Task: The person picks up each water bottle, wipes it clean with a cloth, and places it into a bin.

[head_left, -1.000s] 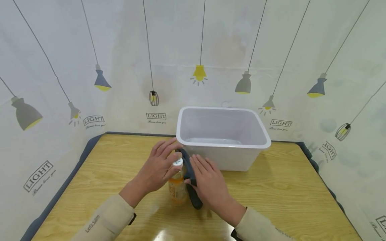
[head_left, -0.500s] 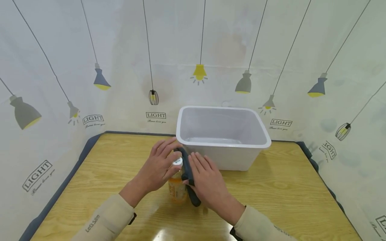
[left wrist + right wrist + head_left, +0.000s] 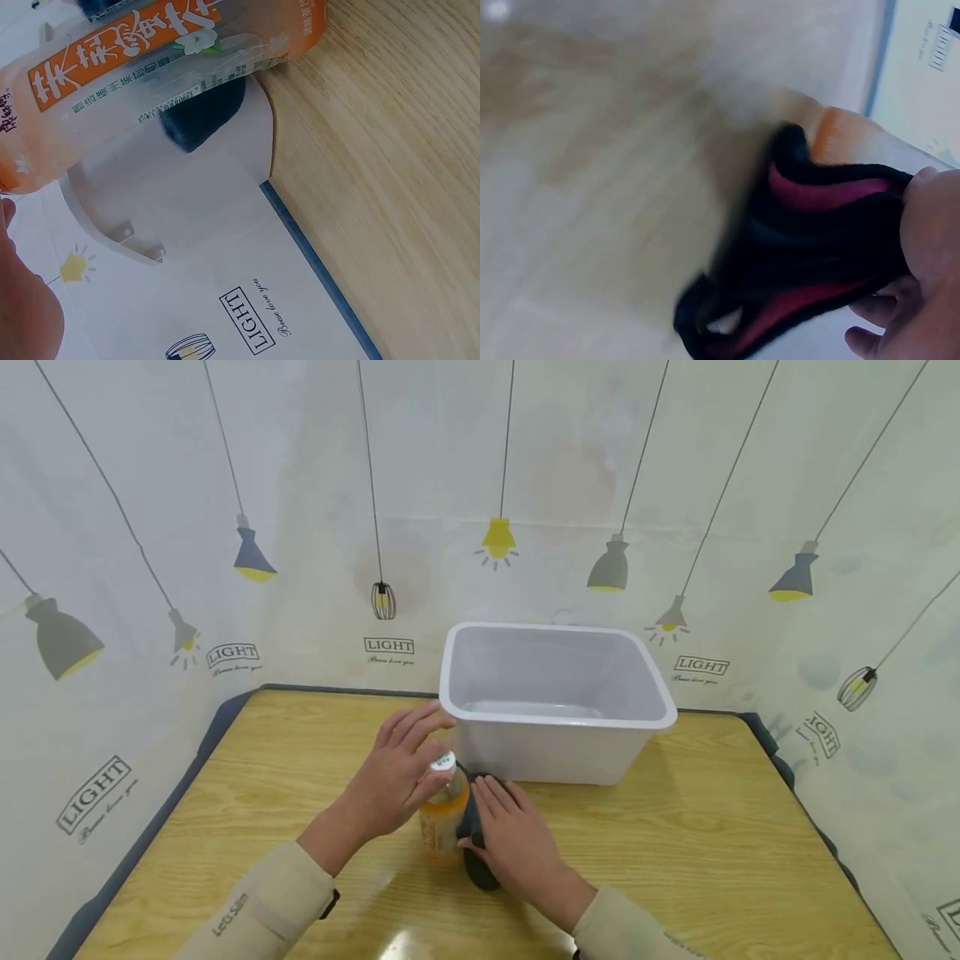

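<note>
An upright tea bottle (image 3: pixel 439 831) with a white cap and an orange label stands on the table. My left hand (image 3: pixel 386 781) holds it near the cap, thumb and forefinger on either side. In the left wrist view the bottle (image 3: pixel 142 82) fills the top, its label facing the camera. Pressed close along the bottle's right side is a dark fabric thing (image 3: pixel 482 868), gripped between the thumb and fingers of my right hand (image 3: pixel 517 835). The right wrist view shows this black fabric (image 3: pixel 817 240) with pink lining and a gap at one end; its exact kind is unclear.
Just behind the hands stands a white plastic bin (image 3: pixel 555 747), its open top facing up. The wooden table (image 3: pixel 712 835) ends at a wall covering (image 3: pixel 315 527) printed with lamps, along a dark blue edge.
My right hand has come down and slightly nearer with the dark fabric thing, whose upper end has dropped from beside the cap. The left hand and bottle have stayed in place.
</note>
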Demonstrator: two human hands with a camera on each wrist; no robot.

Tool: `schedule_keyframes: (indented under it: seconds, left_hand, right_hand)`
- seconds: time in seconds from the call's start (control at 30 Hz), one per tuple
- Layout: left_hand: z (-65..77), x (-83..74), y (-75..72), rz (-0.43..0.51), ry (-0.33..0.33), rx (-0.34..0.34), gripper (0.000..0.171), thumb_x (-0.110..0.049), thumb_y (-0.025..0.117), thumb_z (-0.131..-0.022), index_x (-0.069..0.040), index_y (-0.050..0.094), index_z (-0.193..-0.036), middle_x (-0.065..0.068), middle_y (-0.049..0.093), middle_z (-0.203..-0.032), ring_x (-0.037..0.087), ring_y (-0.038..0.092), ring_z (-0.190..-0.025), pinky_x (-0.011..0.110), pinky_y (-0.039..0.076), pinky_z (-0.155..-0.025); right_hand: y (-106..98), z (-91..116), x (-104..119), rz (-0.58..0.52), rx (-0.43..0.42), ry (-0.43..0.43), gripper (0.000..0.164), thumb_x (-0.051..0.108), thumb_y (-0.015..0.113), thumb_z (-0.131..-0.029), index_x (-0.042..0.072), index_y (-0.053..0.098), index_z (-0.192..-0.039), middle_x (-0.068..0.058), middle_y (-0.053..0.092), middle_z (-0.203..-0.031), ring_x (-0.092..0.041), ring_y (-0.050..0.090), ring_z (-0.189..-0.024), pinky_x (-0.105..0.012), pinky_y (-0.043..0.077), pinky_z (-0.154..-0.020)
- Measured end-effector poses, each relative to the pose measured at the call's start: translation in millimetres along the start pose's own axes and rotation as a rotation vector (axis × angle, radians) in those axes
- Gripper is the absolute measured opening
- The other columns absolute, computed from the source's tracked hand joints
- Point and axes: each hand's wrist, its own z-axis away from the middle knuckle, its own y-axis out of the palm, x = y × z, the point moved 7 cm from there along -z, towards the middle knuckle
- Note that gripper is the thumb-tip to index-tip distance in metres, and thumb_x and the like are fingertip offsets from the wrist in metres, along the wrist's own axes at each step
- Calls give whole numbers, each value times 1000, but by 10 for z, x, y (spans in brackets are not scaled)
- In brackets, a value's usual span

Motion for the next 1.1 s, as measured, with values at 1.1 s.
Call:
schedule_keyframes:
  seconds: [1.1]
  left_hand:
    - [-25,-39,-19,-6,17,-29,56,-53,19,-104,-13,57,-113,7,49,-139,28,32,-142,46,22,-115]
  right_hand:
    - [-594,-6,-172,-27,-313,-27,70,52,59,-92,3,51,-140,-10,52,-145,-22,47,-138,-41,34,-116]
